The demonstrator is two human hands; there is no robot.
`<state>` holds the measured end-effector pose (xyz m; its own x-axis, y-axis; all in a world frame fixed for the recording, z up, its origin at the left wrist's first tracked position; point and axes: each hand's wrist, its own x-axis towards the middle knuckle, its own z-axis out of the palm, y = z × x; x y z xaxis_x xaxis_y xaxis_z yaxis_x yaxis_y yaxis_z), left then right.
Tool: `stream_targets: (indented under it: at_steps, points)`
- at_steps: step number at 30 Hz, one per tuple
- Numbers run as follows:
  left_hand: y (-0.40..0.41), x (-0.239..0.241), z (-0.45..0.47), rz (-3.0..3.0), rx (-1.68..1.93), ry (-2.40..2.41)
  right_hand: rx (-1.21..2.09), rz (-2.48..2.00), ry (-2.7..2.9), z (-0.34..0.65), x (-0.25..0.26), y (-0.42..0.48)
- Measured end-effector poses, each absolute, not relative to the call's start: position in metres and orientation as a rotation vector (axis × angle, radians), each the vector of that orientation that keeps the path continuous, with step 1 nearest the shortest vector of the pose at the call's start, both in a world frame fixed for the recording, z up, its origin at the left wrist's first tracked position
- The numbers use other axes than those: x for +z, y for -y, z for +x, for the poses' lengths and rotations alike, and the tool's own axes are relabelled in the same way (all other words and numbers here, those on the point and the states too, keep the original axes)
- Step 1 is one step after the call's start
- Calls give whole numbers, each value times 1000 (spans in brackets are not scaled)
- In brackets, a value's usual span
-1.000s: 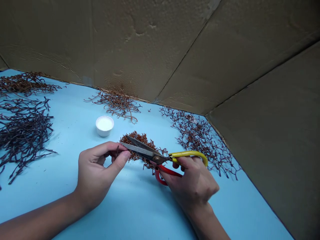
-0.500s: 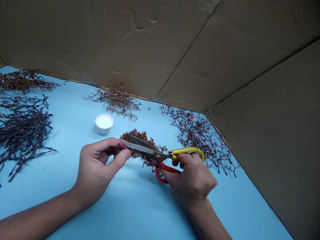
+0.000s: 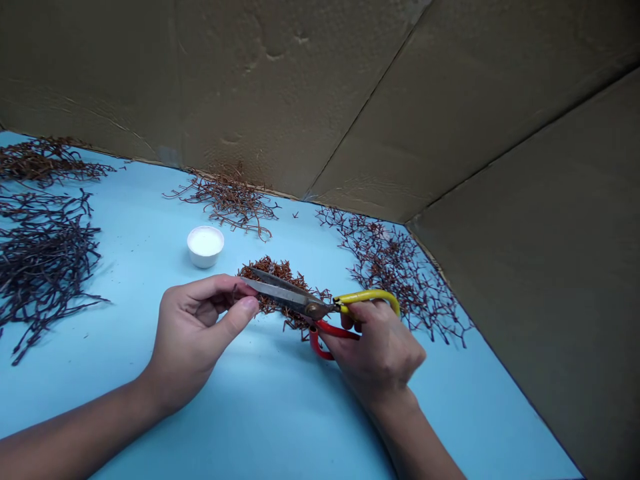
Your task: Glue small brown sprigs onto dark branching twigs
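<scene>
My right hand (image 3: pixel 383 353) is wrapped round the handles of a pair of scissors (image 3: pixel 285 293), one handle yellow and one red. The blades point left and stand slightly apart. My left hand (image 3: pixel 200 340) pinches a small dark brown twig-like piece (image 3: pixel 235 292) between thumb and fingers, right beside the blade tips. Most of that piece is hidden by the fingers. Behind and below the blades lies a heap of short reddish-brown cut pieces (image 3: pixel 270 268) on the light blue tabletop (image 3: pixel 280 413).
A small white cup (image 3: pixel 205 248) with white contents stands behind my left hand. Thin brown strands (image 3: pixel 233 200) lie at the back. Dark stems (image 3: pixel 47 263) and brown tangles (image 3: pixel 47 162) are at left, branched dark twigs (image 3: pixel 395 260) at right. Cardboard walls (image 3: pixel 280 100) enclose the table.
The whole view has shifted slightly, so things appear a little further left. The scissor handles and blades look slightly closer together. My left hand keeps its pinch.
</scene>
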<state>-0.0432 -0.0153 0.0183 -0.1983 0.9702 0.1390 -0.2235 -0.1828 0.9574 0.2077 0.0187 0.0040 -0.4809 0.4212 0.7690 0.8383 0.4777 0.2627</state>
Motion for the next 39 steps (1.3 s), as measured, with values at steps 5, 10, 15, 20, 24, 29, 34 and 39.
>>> stream_targets:
  at_steps: [5, 10, 15, 20, 24, 29, 34, 39]
  points:
    - [12, 17, -45, 1056, 1601, -1161, -391, -1217, 1945, 207, 13, -18]
    - [16, 16, -47, 1136, 1583, -1252, 60, -1637, 1752, 243, 40, 9]
    - [24, 8, -47, 1243, 1472, -1281, 244, -2045, 1647, 302, 38, 58]
    - [26, 0, -45, 1290, 1382, -1160, 340, -2213, 1790, 328, 21, 81]
    - [24, -4, -42, 1341, 1321, -1125, 186, -2324, 1856, 327, 13, 71]
    - [21, -6, -38, 1279, 1279, -1099, -65, -2261, 2034, 322, 8, 46]
    - [20, -3, -37, 1129, 1223, -1026, -245, -2121, 2215, 311, 13, 29]
    - [18, -2, -37, 1084, 1191, -1023, -182, -1891, 2242, 281, 28, 33]
